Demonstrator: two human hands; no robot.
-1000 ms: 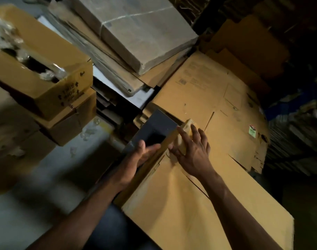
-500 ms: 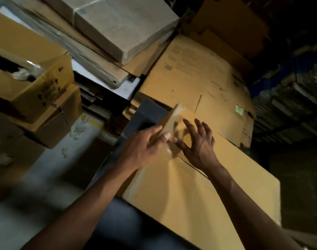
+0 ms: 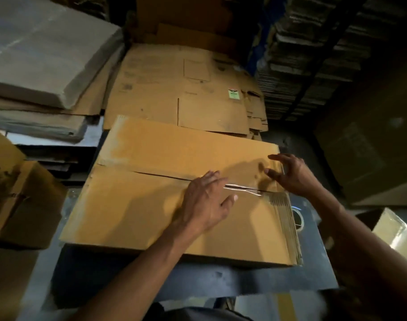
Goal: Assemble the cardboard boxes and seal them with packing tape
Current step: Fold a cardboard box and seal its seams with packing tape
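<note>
Tape roll [image 3: 298, 219] at 3 o'clock half hidden behind the cardboard box [image 3: 151, 205]; left hand [image 3: 207, 205] flat, fingers spread, on tape strip [image 3: 242, 188]; right hand [image 3: 290, 174] spread, loosely curved, touching the flap edge.

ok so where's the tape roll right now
In the head view the tape roll sits on the dark table, right of the cardboard box, partly hidden behind its edge, just below the right hand.

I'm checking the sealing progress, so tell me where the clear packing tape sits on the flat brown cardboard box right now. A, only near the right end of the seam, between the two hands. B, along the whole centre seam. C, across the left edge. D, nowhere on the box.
A: the strip of clear packing tape glints only on the right part of the flat brown cardboard box seam, between the left hand and right hand.
</note>
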